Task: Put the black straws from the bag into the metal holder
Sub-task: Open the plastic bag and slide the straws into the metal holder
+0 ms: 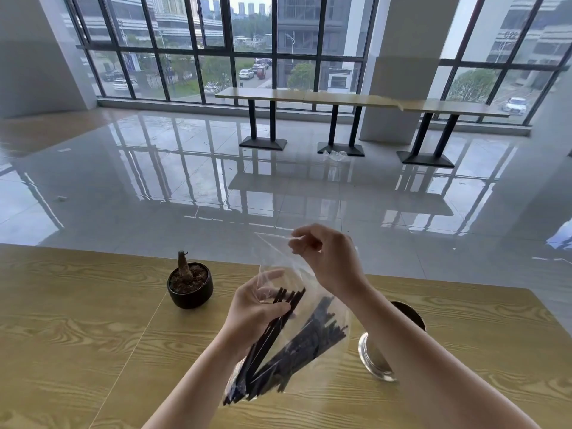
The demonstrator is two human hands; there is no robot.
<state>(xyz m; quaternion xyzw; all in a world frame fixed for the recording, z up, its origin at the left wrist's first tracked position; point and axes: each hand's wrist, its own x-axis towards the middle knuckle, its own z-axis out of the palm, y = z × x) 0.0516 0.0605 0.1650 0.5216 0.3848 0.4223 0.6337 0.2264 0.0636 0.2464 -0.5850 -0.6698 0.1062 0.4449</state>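
The person is holding a clear plastic bag (309,286) in the air above the near wooden table (77,320), with both hands. The right hand (331,261) is staying higher and farther, and its thumb and fingers are pinching the top edge of the bag, so the bag is hanging down from this pinch toward the near left. The left hand (257,311) is lower and to the left. Its fingers are curling round a small bunch of straws (266,345) close to their upper ends. I cannot tell if this hand is reaching inside the bag or gripping through the plastic.

The other black straws (312,342) are lying loose inside the bag, just right of the gripped bunch and below the right wrist. All of them are slanting, with the low ends gathering at the bottom corner of the bag on the near left.

The metal holder (373,357) is sitting on the table to the right of the bag, and the right forearm is covering a part of it. I cannot tell whether it is standing upright or leaning.

A small black pot with a bare plant stump (190,286) is standing on the table to the far left of the hands, apart from the bag.
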